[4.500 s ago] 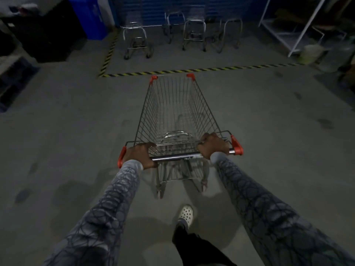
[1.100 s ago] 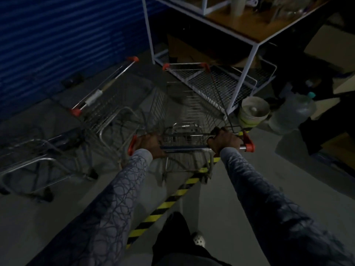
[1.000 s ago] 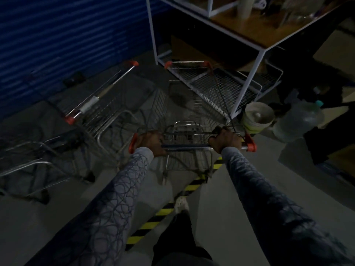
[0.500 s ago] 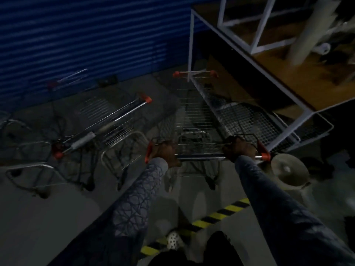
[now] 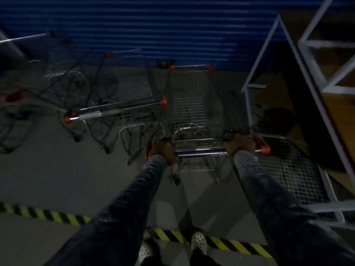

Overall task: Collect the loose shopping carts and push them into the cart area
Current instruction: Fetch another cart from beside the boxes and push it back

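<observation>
A wire shopping cart (image 5: 190, 104) with orange corner caps stands straight ahead, its nose near the blue shutter wall. My left hand (image 5: 166, 150) grips the left end of its handle bar and my right hand (image 5: 239, 145) grips the right end. A second cart (image 5: 123, 110) is parked right beside it on the left, with an orange-capped handle. More carts (image 5: 63, 77) stand further left, dim and blurred. The yellow-black floor stripe (image 5: 172, 234) that edges the cart area runs under my feet.
A white metal rack (image 5: 269, 54) with a mesh bottom shelf (image 5: 288, 169) stands close on the cart's right side. The blue shutter wall (image 5: 153, 25) closes off the far end. My two light shoes (image 5: 198, 240) stand on the stripe. Bare grey floor lies at lower left.
I have walked forward with the cart past the stripe and turned it to face the shutter wall. It now sits between the neighbouring cart and the rack. Both hands keep their hold.
</observation>
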